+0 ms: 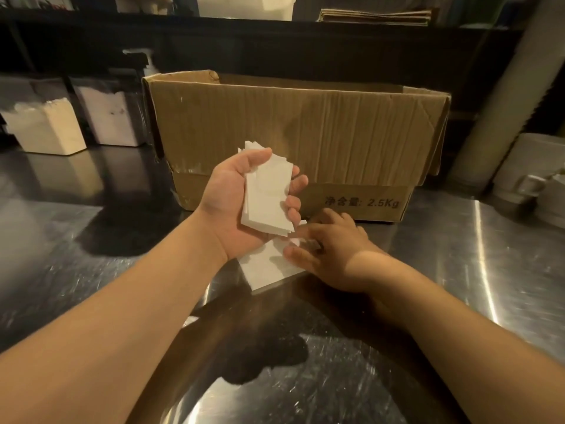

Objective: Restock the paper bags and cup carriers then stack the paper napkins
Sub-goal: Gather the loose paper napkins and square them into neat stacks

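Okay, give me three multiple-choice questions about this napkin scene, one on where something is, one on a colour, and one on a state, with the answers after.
1. Where is the cardboard box?
A. On the metal counter behind both hands
B. On the floor
C. On a shelf

2. What colour are the napkins?
A. Brown
B. White
C. Blue

3. What is the left hand doing?
A. Resting empty
B. Gripping a stack of napkins
C. Lifting the box

Answers: 1 A, the box stands on the counter past the hands. 2 B, the stack looks plainly white. 3 B, fingers curl around the stack while the right hand presses napkins lying on the counter.
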Demonstrator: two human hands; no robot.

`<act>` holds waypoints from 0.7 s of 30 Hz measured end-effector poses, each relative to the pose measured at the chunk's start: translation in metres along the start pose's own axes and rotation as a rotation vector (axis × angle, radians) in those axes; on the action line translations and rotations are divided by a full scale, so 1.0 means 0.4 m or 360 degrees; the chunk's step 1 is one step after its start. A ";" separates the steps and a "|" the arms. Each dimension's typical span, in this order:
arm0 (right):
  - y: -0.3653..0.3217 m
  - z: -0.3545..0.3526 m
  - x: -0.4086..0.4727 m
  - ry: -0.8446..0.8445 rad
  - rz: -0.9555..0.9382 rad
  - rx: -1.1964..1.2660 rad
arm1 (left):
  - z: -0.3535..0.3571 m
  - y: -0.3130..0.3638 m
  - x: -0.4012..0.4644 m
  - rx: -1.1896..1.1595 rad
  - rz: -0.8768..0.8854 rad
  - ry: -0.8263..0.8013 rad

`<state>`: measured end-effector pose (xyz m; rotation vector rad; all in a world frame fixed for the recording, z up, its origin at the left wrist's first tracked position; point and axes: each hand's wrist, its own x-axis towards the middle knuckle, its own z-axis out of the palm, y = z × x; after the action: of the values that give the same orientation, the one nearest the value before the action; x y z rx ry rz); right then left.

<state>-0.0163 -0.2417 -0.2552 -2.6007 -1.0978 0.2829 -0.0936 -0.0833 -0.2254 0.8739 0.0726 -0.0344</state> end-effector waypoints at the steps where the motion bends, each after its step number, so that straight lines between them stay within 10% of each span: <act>1: -0.002 -0.004 -0.003 -0.0030 -0.0006 -0.0030 | -0.001 0.000 0.001 0.0006 0.0003 0.0013; 21: 0.057 -0.038 0.009 -0.0109 0.0071 0.0013 | 0.001 -0.014 0.007 0.0089 -0.0038 0.0113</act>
<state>0.0060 -0.2572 -0.2490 -2.6288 -1.0600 0.3884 -0.0912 -0.0872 -0.2295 0.9305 0.1489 -0.0276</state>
